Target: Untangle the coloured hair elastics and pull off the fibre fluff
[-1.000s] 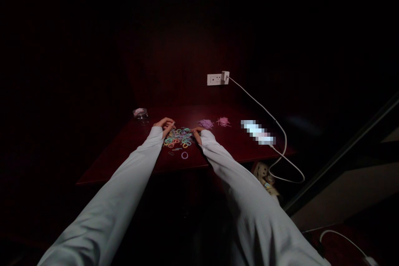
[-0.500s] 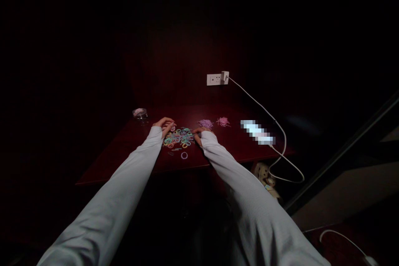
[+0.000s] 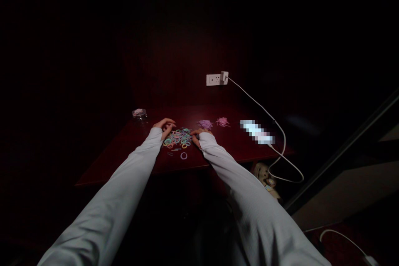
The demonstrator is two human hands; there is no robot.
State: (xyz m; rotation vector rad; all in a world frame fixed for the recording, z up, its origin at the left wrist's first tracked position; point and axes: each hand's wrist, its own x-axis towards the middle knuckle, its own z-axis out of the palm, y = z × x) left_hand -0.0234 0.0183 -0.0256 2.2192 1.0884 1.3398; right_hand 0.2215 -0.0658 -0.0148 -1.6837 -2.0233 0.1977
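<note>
A loose pile of small hair ties and clips (image 3: 177, 139) in many pastel colours lies on the dark red table. My left hand (image 3: 165, 125) rests along its left edge, fingers curved and apart, with nothing visible in them. At the opposite side, my right hand (image 3: 197, 134) reaches to the pile's edge with its fingers bent together; whatever they pinch is too small and dark to make out. Nearer the front edge lies a single purple hair tie (image 3: 183, 156). Beyond my right hand are a purple heap of thin pieces (image 3: 205, 124) and a pink heap (image 3: 222, 121).
A clear jar (image 3: 139, 114) with pinkish contents stands at the back left. To the right, a blurred-out bright phone-like device (image 3: 257, 131) is joined by a white cable (image 3: 258, 103) to a wall socket (image 3: 215, 80). The table's front edge (image 3: 174, 170) runs below my forearms.
A pinkish ring by my left fingertips no longer shows there, and those fingers look more spread. My right hand has shifted slightly left over the pile's edge.
</note>
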